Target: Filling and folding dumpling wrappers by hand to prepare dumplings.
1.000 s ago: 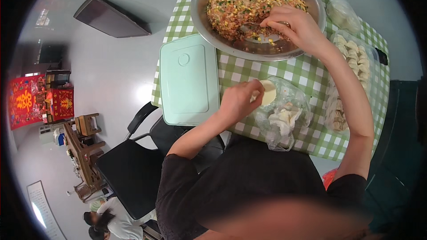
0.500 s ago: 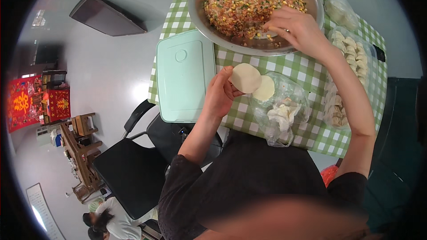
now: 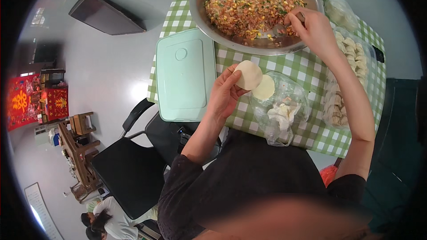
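Between the thumb and fingers of my left hand [image 3: 226, 90] is a round dumpling wrapper [image 3: 249, 75], held over the table. Another wrapper [image 3: 264, 88] lies just right of it on a clear plastic bag [image 3: 282, 89]. My right hand [image 3: 313, 29] is closed round the handle of a metal spoon [image 3: 280, 28], at the right side of a big steel basin [image 3: 262, 50]. The spoon's bowl touches the edge of a mound of minced filling [image 3: 249, 4] with yellow and green bits. Part of the spoon is hidden by my fingers.
A pale green lidded box [image 3: 184, 80] is left of my left hand. Clear trays of folded dumplings [image 3: 351, 55] stand at the right, below a tied plastic bag [image 3: 341, 11]. The checked tablecloth [image 3: 231, 55] covers the table. A black chair [image 3: 129, 173] stands at lower left.
My right hand has shifted right and turned in the basin, bringing the spoon into sight. My left hand has moved slightly; its thumb now lies over the wrapper.
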Action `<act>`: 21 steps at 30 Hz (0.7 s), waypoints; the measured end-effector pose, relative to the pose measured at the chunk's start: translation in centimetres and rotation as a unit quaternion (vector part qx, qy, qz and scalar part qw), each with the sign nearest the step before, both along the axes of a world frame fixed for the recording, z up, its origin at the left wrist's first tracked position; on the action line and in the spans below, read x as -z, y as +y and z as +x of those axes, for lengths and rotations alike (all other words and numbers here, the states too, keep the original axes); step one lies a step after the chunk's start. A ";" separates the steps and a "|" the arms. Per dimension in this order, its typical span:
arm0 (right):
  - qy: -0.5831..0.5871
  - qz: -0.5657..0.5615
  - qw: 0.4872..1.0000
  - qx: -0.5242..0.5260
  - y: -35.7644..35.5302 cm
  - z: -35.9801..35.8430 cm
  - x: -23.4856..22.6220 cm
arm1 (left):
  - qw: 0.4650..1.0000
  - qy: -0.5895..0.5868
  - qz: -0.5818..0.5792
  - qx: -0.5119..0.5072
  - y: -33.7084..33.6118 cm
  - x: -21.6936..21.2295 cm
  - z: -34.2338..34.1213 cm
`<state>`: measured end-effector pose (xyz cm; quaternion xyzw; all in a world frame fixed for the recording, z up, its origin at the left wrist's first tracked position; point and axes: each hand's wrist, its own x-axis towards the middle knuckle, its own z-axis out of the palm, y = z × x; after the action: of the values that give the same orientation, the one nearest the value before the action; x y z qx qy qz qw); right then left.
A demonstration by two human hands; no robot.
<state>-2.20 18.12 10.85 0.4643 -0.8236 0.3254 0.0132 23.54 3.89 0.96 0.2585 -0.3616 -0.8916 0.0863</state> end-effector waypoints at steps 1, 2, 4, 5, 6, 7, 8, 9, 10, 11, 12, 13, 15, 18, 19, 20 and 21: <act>0.000 0.001 1.000 0.002 -0.1 -0.2 0.4 | 1.000 0.000 0.001 0.002 0.0 -0.2 -0.1; -0.004 0.015 0.999 0.031 -0.4 -0.6 1.2 | 1.000 -0.001 0.003 0.007 0.1 -0.5 -0.1; -0.006 0.027 0.998 0.059 -0.7 -0.6 2.1 | 1.000 -0.001 0.005 0.011 0.2 -0.8 -0.2; -0.073 0.003 0.995 0.073 -0.9 -0.4 2.3 | 1.000 -0.002 0.003 0.008 0.3 -0.9 -0.2; -0.139 -0.023 0.986 0.086 -1.3 -0.2 2.5 | 1.000 -0.004 0.000 0.003 0.3 -0.9 -0.2; -0.139 -0.023 0.986 0.085 -1.7 0.0 2.6 | 1.000 -0.004 -0.001 0.002 0.3 -0.8 -0.1; -0.145 -0.031 0.985 0.089 -2.1 0.2 2.8 | 1.000 -0.010 -0.001 -0.004 0.3 -0.7 -0.1; -0.150 -0.040 0.983 0.093 -2.5 0.3 2.9 | 1.000 -0.015 -0.001 -0.009 0.3 -0.6 0.0; -0.150 -0.040 0.984 0.093 -2.8 0.3 3.3 | 1.000 -0.015 -0.001 -0.010 0.2 -0.4 0.1; -0.144 -0.047 0.985 0.086 -3.2 0.3 3.7 | 1.000 -0.007 0.005 -0.012 0.1 -0.2 0.2; -0.139 -0.053 0.986 0.077 -3.6 0.4 3.8 | 1.000 -0.001 0.012 -0.016 0.0 0.0 0.3; -0.139 -0.053 0.986 0.077 -3.9 0.6 3.9 | 1.000 -0.001 0.012 -0.017 -0.1 0.1 0.3; -0.148 -0.067 0.984 0.071 -4.4 1.1 3.8 | 1.000 -0.003 0.019 -0.021 -0.1 0.2 0.3; -0.136 -0.054 0.988 0.058 -4.9 1.6 3.7 | 0.999 -0.009 0.023 -0.028 -0.2 0.0 0.1; -0.136 -0.054 0.988 0.057 -5.0 1.7 3.7 | 0.999 -0.009 0.022 -0.029 -0.3 0.1 0.1; -0.153 -0.037 0.987 0.039 -5.1 1.8 3.6 | 0.999 -0.008 0.024 -0.035 -0.4 0.2 0.1; -0.170 -0.019 0.985 0.022 -5.2 1.8 3.6 | 0.999 -0.007 0.027 -0.040 -0.6 0.3 0.1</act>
<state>-0.36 12.93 7.26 0.3841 -0.8175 0.4146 -0.1109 23.61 3.26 0.62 0.2810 -0.3272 -0.8951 0.1129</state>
